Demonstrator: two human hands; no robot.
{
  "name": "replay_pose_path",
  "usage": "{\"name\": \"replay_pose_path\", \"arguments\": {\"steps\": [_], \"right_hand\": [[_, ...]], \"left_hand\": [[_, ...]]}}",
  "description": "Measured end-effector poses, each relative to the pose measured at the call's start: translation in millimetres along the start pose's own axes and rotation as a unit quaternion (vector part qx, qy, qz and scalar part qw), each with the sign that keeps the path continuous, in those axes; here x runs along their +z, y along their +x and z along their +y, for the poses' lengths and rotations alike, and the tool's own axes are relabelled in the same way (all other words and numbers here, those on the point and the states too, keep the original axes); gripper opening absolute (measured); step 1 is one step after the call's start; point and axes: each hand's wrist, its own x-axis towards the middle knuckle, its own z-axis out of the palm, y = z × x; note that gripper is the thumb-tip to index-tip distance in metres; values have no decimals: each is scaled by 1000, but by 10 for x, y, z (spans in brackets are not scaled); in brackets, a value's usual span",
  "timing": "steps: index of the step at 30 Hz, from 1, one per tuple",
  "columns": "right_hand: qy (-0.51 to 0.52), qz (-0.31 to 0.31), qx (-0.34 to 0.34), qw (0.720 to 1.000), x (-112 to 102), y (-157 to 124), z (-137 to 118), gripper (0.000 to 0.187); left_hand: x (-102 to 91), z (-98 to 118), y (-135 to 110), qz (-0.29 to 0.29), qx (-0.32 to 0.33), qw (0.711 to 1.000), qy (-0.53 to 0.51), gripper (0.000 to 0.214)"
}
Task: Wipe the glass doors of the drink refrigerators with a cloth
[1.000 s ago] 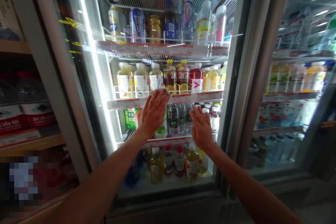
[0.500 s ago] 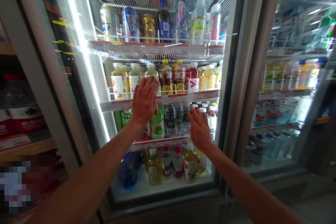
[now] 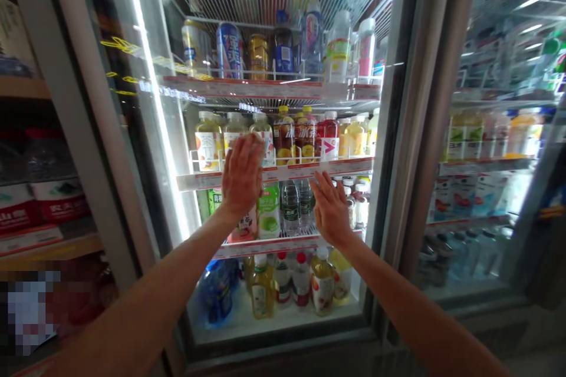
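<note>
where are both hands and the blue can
Left hand (image 3: 241, 179): head view, back of the hand
Right hand (image 3: 333, 215): head view, back of the hand
Blue can (image 3: 229, 50): head view, middle of its front

Left hand (image 3: 242, 179) and right hand (image 3: 332, 212) spread before a drinks cooler (image 3: 404, 129) (bottles (image 3: 306, 140) lit inside).

the left forearm (image 3: 172, 280) slants up from the lower left of the frame, bare, and ends in the left hand (image 3: 243, 177) near the centre, its back to the viewer, fingers extended close together and pointing up. the right forearm (image 3: 411, 300) rises from the lower right; the right hand (image 3: 331, 209), a little lower in the frame, is flat too, fingers outstretched toward the upper left.
</note>
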Motion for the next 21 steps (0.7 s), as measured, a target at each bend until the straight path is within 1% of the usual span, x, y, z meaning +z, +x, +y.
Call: {"name": "replay_pose_path", "arguments": {"steps": [1,3,4,5,6,8,9,10,11,13,15,16,17,19,21], "right_hand": [[-1,1,-6,1000,11,20,-27,58],[3,1,-20,1000,38,35,-81,56],[7,1,-25,1000,51,36,-106,56],[13,3,-29,999,62,37,-130,56],[21,4,-31,999,69,46,-155,56],[46,11,-36,998,75,102,-222,57],[65,14,-40,997,77,155,-269,58],[89,18,-44,995,80,226,-327,58],[115,21,-45,992,87,311,-395,57],[166,28,-38,985,119,499,-548,55],[194,33,-26,980,175,670,-698,54],[195,33,-23,980,211,740,-765,54],[187,31,-23,982,251,799,-827,53],[154,30,-18,987,339,896,-944,53],[119,45,-7,992,427,982,-1057,51]], "left_hand": [[-1,38,-64,-27,53,998,-5,63],[-14,79,-189,-84,155,984,-14,62],[-22,71,-224,-102,179,978,-16,62],[-28,47,-231,-106,174,979,-14,61],[-30,14,-209,-96,140,985,-9,60],[-13,-39,-103,-49,33,998,-5,59],[4,-42,-38,-25,-18,999,-10,60],[23,-29,20,-11,-55,998,-21,61],[40,-2,63,-8,-75,996,-39,63],[46,52,89,-23,-67,994,-85,66],[-2,46,28,-42,-40,991,-119,65],[-46,11,-29,-48,-36,991,-121,65],[-99,-44,-99,-54,-40,992,-111,66],[-211,-182,-258,-63,-68,993,-68,71],[-301,-309,-407,-74,-88,993,-23,74]]}}
